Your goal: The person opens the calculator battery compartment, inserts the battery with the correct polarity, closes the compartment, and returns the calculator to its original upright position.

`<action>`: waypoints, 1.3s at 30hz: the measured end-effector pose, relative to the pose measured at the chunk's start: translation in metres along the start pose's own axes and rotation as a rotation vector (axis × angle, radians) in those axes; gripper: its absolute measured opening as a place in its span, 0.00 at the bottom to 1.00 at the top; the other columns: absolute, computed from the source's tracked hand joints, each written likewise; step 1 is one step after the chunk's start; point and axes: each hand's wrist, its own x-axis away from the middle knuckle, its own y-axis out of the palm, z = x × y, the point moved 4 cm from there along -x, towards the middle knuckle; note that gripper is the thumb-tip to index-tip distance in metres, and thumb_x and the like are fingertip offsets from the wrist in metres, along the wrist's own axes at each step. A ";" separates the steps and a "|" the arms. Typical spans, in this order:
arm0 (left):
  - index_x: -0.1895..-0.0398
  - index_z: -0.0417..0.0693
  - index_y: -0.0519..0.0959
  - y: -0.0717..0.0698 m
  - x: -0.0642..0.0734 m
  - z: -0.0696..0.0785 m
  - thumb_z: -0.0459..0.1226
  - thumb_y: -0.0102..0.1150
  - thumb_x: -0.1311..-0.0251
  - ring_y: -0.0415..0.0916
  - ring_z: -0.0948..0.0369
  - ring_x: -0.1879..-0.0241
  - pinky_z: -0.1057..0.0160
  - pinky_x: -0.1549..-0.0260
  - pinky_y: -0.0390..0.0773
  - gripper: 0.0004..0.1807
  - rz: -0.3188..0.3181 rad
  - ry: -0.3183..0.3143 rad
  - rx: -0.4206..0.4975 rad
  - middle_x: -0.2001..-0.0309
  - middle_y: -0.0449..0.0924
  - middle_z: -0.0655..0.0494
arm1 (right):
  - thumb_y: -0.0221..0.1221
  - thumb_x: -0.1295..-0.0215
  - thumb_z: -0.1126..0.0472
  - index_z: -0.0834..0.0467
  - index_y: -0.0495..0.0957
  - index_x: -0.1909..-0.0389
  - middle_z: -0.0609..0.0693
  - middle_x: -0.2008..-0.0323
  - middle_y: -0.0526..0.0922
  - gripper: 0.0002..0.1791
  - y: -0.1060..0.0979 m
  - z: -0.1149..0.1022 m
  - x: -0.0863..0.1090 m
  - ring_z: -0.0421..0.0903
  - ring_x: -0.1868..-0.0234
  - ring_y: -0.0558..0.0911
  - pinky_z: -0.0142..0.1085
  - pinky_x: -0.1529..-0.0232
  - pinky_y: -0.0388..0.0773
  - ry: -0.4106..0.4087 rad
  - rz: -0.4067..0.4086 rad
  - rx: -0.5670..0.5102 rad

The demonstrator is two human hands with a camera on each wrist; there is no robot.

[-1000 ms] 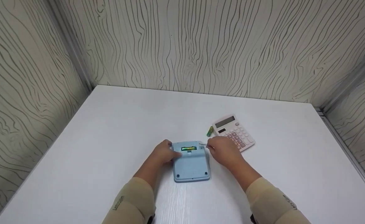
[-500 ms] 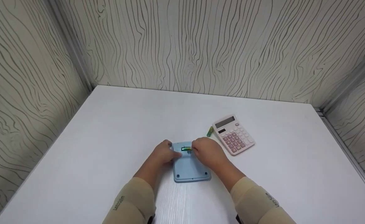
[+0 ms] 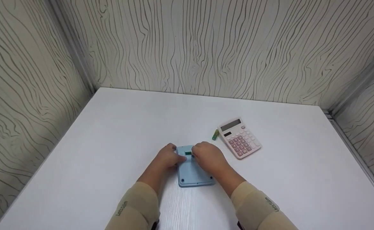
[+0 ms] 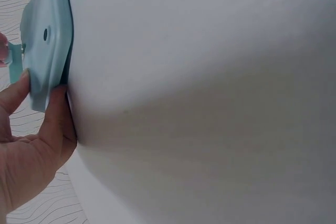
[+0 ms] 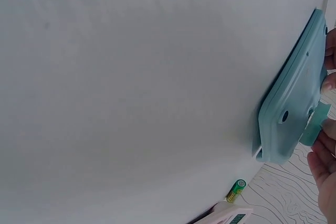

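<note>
Face-down calculator [image 3: 190, 172] on bench [image 3: 136, 121] — left hand [image 3: 168, 156] at its left edge, right hand [image 3: 210, 157] over its right part, cover [image 5: 314, 127] in fingers. Battery [image 3: 188, 153] in its back. Behind, rightward: face-up calculator [image 3: 240, 139] — loose battery [image 3: 215, 134] just left. Wall [image 3: 193, 48] beyond bench.

A white table [image 3: 132, 124] bears a blue device [image 3: 191, 175], pink calculator [image 3: 240, 140] and green battery [image 3: 215, 134].

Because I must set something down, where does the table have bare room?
The table is bare left of the left hand and right of the pink calculator. It is crowded between them: right hand, blue calculator, loose green battery.
</note>
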 end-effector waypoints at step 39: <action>0.39 0.43 0.64 0.001 -0.001 -0.001 0.41 0.66 0.52 0.73 0.54 0.54 0.57 0.53 0.74 0.36 0.003 0.019 0.003 0.48 0.73 0.46 | 0.57 0.40 0.63 0.55 0.80 0.59 0.48 0.60 0.77 0.09 0.012 -0.002 0.005 0.42 0.56 0.77 0.31 0.53 0.75 -0.079 -0.018 0.067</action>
